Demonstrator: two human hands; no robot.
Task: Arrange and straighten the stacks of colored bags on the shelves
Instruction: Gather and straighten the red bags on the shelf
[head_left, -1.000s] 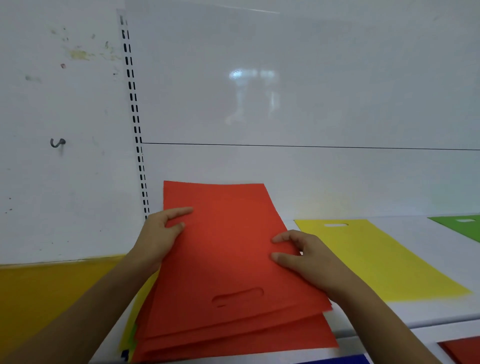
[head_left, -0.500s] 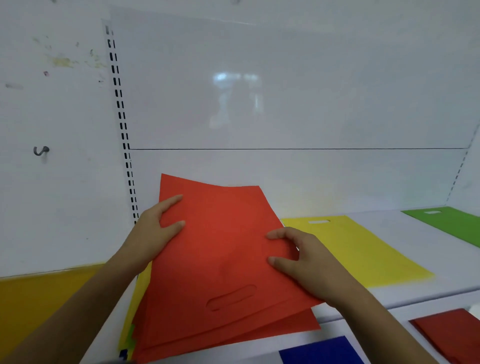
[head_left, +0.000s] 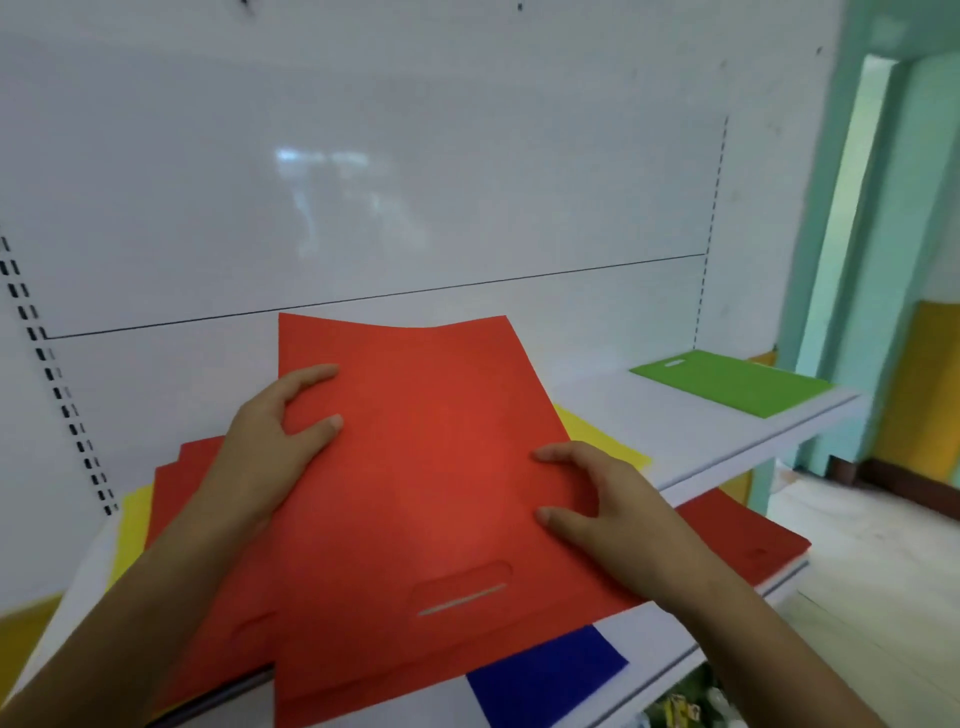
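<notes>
In the head view, the top red bag (head_left: 415, 467) has swung since a second ago: half a second back it still lay roughly in line with the red stack (head_left: 197, 478), and now it is lifted and turned clockwise, its far edge curling up toward 12 o'clock, with the rest of the stack exposed at 9 o'clock beneath it. The left hand (head_left: 270, 447) grasps the bag's left edge, thumb on top; the right hand (head_left: 613, 514) pinches its right edge likewise. The camera has also panned right, bringing the green bag (head_left: 727, 384) at 2 o'clock fully into sight on the shelf (head_left: 701, 447). A yellow bag (head_left: 597, 436) peeks out from under the red one. Judging by this, the stack is mid-sorting, not yet squared. No brand, label or writing can be read anywhere.
</notes>
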